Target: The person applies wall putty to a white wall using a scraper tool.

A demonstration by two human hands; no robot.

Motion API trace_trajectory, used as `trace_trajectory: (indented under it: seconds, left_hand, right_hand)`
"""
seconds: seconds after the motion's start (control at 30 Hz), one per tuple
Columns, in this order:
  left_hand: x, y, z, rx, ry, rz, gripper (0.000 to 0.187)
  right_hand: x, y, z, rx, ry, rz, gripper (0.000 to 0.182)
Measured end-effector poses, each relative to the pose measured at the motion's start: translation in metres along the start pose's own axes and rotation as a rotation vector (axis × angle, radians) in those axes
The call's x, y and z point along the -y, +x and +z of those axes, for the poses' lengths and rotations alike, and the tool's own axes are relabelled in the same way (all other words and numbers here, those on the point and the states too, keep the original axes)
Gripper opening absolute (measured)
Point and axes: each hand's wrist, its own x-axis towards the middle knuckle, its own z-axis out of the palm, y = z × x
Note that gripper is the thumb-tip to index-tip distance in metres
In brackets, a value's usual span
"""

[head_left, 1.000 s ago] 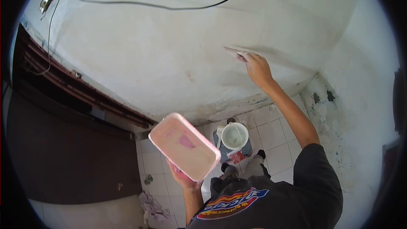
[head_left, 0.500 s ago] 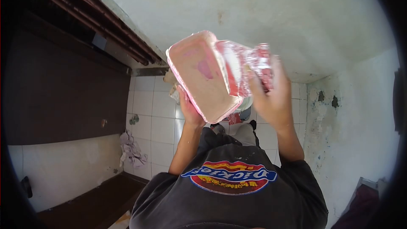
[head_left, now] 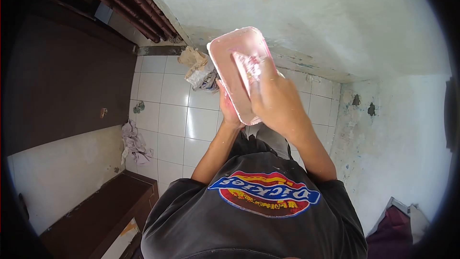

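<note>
My left hand (head_left: 230, 108) grips a pink rectangular tray (head_left: 226, 55) from its left side, holding it up in front of my chest. A greyish-pink paste coats the inside of the tray, and pale residue crusts its rim. Closed around a red-and-white putty scraper (head_left: 250, 67), my right hand (head_left: 280, 98) is over the tray's right half. The scraper's blade edge lies inside the tray, at the paste. My right hand hides most of the scraper's grip and is slightly blurred.
A patchy wall (head_left: 326, 24) rises ahead. On the white tiled floor (head_left: 172, 117) stands a crumpled, torn bag (head_left: 199, 69). A pale cloth (head_left: 136, 144) lies further left, near a dark brown door (head_left: 67, 76). Dark red curtains (head_left: 129, 5) hang at upper left.
My right hand has brought the scraper down and left, from the tray's right edge into the tray. The tray appears turned and shifted slightly right and up; the camera view has shifted too.
</note>
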Motion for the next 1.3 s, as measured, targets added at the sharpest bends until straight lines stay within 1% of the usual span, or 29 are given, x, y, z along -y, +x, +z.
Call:
trace_trajectory:
  seconds: [0.07,0.1,0.13,0.2,0.23,0.27,0.33,0.37,0.43,0.47,0.5,0.57,0.6,0.63,0.67,0.73,0.77,0.8,0.83,0.87,0.9,0.93,1.0,1.03,1.13,1.17,1.23,1.27,1.3]
  left_hand:
    - [-0.001,-0.001,0.006,0.196,-0.369,-0.018,0.055]
    - [-0.003,0.002,0.010,0.270,-0.351,0.019,0.055]
    - [-0.003,0.001,0.009,0.268,-0.353,0.024,0.055]
    - [-0.001,-0.004,0.005,0.168,-0.094,0.079,0.057]
    - [0.002,-0.005,0.003,0.222,-0.260,0.079,0.057]
    - [0.002,-0.006,0.002,0.225,-0.258,0.079,0.057]
    - [-0.002,-0.007,0.007,0.140,-0.170,0.050,0.057]
    - [-0.005,-0.010,0.009,0.068,-0.079,0.035,0.058]
    - [0.003,-0.014,0.004,0.044,-0.025,0.048,0.058]
    - [0.007,-0.016,0.003,0.015,0.020,0.058,0.058]
    - [0.006,-0.016,0.005,-0.005,-0.043,0.005,0.057]
    - [0.007,-0.018,0.002,-0.006,0.009,-0.004,0.057]
    - [0.007,-0.023,0.003,-0.013,0.060,-0.014,0.057]
    - [0.008,-0.026,0.012,-0.005,0.010,-0.016,0.055]
    - [0.009,-0.028,0.013,0.002,0.010,-0.018,0.055]
    - [0.014,-0.031,0.011,-0.077,-0.023,-0.092,0.053]
    - [0.017,-0.035,0.009,-0.062,-0.050,-0.115,0.060]
    - [0.018,-0.038,0.010,-0.069,-0.047,-0.114,0.060]
    - [0.022,-0.040,0.014,-0.122,-0.037,-0.091,0.059]
    - [0.025,-0.042,0.017,-0.172,-0.027,-0.069,0.059]
    - [0.025,-0.043,0.014,-0.111,-0.056,-0.079,0.058]
    - [0.027,-0.045,0.016,-0.106,-0.057,-0.071,0.058]
    - [0.026,-0.051,0.020,-0.037,-0.034,-0.084,0.057]
    - [0.026,-0.054,0.023,-0.065,-0.039,-0.095,0.052]
    - [0.032,-0.057,0.036,-0.105,0.015,-0.039,0.052]
    - [0.031,-0.059,0.039,-0.105,0.016,-0.053,0.058]
    - [0.031,-0.063,0.037,-0.098,0.045,-0.066,0.058]
    - [0.033,-0.067,0.036,-0.089,0.068,-0.086,0.058]
    - [0.036,-0.067,0.041,-0.140,0.237,-0.018,0.059]
  right_hand:
    - [0.013,0.002,-0.022,-0.013,0.029,0.019,0.034]
    - [0.019,0.001,-0.028,-0.039,0.058,0.042,0.032]
    - [0.017,0.001,-0.019,-0.034,0.057,0.038,0.032]
    - [0.010,0.001,0.006,0.069,-0.094,-0.076,0.032]
    - [0.008,0.001,0.007,0.104,-0.120,-0.057,0.035]
    - [0.008,-0.002,0.001,0.101,-0.119,-0.057,0.035]
    - [0.017,-0.006,-0.021,-0.050,0.029,-0.091,0.039]
    - [0.013,-0.008,-0.012,-0.047,0.036,-0.088,0.039]
    - [0.005,-0.008,0.007,0.081,-0.075,-0.123,0.037]
    - [0.002,-0.016,0.004,0.075,-0.073,-0.118,0.037]
    - [0.007,-0.019,-0.007,0.054,-0.035,-0.078,0.036]
    - [0.008,-0.022,-0.012,0.035,0.008,-0.032,0.034]
    - [0.007,-0.023,-0.008,0.102,0.004,-0.005,0.033]
    - [0.005,-0.025,-0.006,0.160,-0.005,0.017,0.032]
    - [0.003,-0.029,-0.006,0.153,-0.006,0.018,0.032]
    - [-0.002,-0.035,-0.010,0.093,0.054,0.014,0.032]
    - [-0.001,-0.038,-0.014,0.098,0.056,0.011,0.032]
    - [0.004,-0.040,-0.020,0.138,0.068,0.081,0.032]
    - [0.006,-0.043,-0.024,0.176,0.078,0.152,0.032]
    - [0.003,-0.047,-0.020,0.177,0.079,0.153,0.032]
    - [-0.002,-0.050,-0.015,0.154,0.063,0.081,0.032]
    - [-0.006,-0.051,-0.016,0.126,0.043,0.000,0.033]
    - [-0.002,-0.056,-0.030,0.137,0.079,0.028,0.036]
    - [0.002,-0.061,-0.035,0.153,0.118,0.068,0.039]
    - [-0.010,-0.061,-0.017,0.234,0.083,0.044,0.042]
    - [-0.013,-0.061,-0.021,0.226,0.079,0.032,0.042]
    - [-0.004,-0.071,-0.039,0.115,0.132,0.024,0.042]
    - [-0.009,-0.073,-0.031,0.121,0.133,0.027,0.042]
    - [-0.013,-0.071,-0.020,0.127,0.096,-0.022,0.042]
